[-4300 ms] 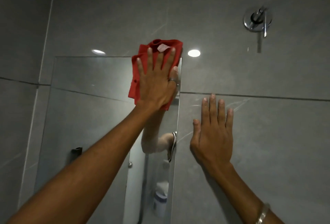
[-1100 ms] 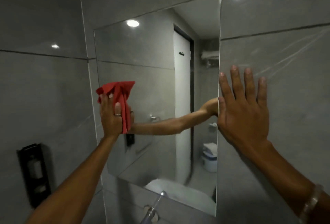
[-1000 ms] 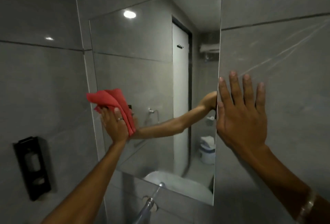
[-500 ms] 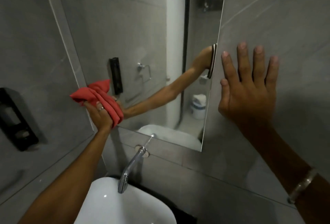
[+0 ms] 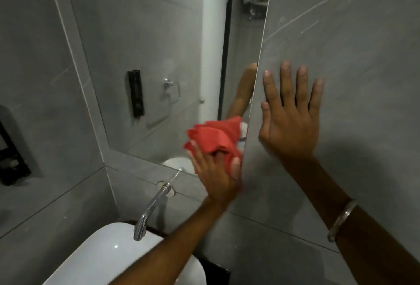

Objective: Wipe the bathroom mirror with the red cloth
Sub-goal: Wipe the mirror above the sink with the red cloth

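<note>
Wiping is well underway here: left hand [image 5: 216, 171] has the red cloth [image 5: 214, 139] bunched in its grip and pressed on the bathroom mirror [image 5: 145, 57] at the bottom right corner, just above the tap [image 5: 151, 209]. Right hand [image 5: 289, 116] is flat and spread on the wall tile [image 5: 363, 34] beside the mirror's edge, holding nothing. I'd guess the next pass sweeps along whatever glass isn't done, keeping pressure even.

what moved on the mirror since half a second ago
The left hand, gripping the red cloth, swept from the mirror's lower left corner across to its lower right corner. The right hand stayed flat on the wall tile.
</note>
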Demonstrator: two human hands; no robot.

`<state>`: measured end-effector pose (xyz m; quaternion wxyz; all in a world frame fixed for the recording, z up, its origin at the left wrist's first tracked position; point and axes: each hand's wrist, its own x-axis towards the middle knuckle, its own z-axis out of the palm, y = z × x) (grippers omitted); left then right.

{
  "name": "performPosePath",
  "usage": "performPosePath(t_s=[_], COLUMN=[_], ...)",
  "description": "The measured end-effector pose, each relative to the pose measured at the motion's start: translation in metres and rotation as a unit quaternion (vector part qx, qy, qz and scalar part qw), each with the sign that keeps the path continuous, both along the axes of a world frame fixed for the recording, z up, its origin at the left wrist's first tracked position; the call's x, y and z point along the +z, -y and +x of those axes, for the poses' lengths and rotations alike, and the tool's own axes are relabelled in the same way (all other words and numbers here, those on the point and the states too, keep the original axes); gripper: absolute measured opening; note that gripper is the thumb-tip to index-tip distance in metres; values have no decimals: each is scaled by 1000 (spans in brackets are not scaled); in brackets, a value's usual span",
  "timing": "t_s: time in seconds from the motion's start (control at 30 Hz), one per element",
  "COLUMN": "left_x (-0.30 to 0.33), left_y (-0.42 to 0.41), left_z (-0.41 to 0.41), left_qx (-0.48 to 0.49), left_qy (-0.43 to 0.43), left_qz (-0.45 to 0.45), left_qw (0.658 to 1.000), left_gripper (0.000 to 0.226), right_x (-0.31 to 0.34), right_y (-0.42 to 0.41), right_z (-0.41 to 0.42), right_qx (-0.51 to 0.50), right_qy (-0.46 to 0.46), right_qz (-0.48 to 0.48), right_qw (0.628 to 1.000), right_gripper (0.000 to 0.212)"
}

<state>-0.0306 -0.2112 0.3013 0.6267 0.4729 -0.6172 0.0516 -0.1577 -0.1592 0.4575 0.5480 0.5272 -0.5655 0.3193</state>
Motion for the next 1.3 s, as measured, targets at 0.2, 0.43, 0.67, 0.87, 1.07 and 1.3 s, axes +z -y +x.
performPosePath(t_s=[0.2, 0.43, 0.67, 0.87, 1.07, 1.3], left_x=[71, 333, 464, 349, 129, -16], left_y=[-2, 9, 1, 12, 2, -39], left_z=[-17, -16, -18, -15, -9, 19], left_qx=[-18, -27, 5, 4, -42, -116], left_qy=[83, 66, 67, 90, 190, 327], left_qz=[-59, -159, -119, -175, -99, 48], left_qw=[995, 985, 991, 980, 976, 937], left_gripper=[60, 58, 65, 62, 62, 69], right_x=[9, 40, 49, 31, -10, -81], right_y=[-18, -27, -33, -40, -59, -93], right_z=[-10, -17, -17, -15, -2, 28], right_qx=[125, 160, 201, 206, 205, 230], right_qy=[67, 104, 115, 158, 239, 363], right_qz=[24, 4, 6, 22, 62, 86], right_qw=[990, 982, 973, 965, 947, 899], right_gripper=[65, 58, 60, 57, 55, 46])
